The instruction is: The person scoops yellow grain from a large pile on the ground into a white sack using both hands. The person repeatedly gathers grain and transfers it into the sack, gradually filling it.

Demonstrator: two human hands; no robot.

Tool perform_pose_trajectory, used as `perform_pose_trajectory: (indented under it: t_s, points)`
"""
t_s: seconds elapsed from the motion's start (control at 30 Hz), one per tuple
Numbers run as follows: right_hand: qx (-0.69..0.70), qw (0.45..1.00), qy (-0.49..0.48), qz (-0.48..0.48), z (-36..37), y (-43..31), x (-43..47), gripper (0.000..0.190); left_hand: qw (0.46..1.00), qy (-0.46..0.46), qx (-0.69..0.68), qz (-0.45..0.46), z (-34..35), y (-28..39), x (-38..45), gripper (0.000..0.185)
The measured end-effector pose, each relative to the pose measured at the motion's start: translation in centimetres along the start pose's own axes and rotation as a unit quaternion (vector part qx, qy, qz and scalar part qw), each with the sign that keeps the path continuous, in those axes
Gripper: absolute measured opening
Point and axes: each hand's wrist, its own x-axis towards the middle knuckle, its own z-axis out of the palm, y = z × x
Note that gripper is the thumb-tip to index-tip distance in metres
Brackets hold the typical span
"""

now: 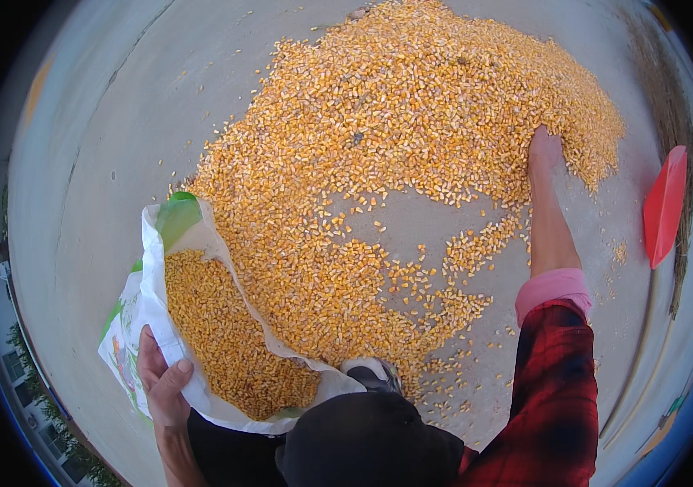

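Observation:
Loose yellow corn kernels lie in a broad heap on the concrete ground. At the lower left, my left hand pinches the rim of a white and green woven plastic sack, thumb on top. The sack's wide mouth shows corn kernels inside. My right arm, in a rolled red plaid sleeve, reaches to the right side of the heap. There my right hand is pushed into the kernels; its fingers are buried and hidden.
A red plastic scoop lies on the right, beside a long straw broom. Long thin handles run along the ground below them. A shoe touches the kernels near the sack. Scattered kernels cover the ground around the heap.

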Motion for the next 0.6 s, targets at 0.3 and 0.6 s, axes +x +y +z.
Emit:
perform_pose_trajectory:
  t_s: [0.3,0.6]
  points:
    - [0.151,0.955,-0.130,-0.219,5.7,-8.2,-6.8,0.064,1.000,-0.007,0.020,0.003,0.0,-0.1,0.1,0.064]
    - [0.141,0.860,-0.270,-0.411,2.3,-8.2,-24.6,0.051,0.999,-0.047,0.004,0.001,-0.9,-0.3,-0.7,0.044]
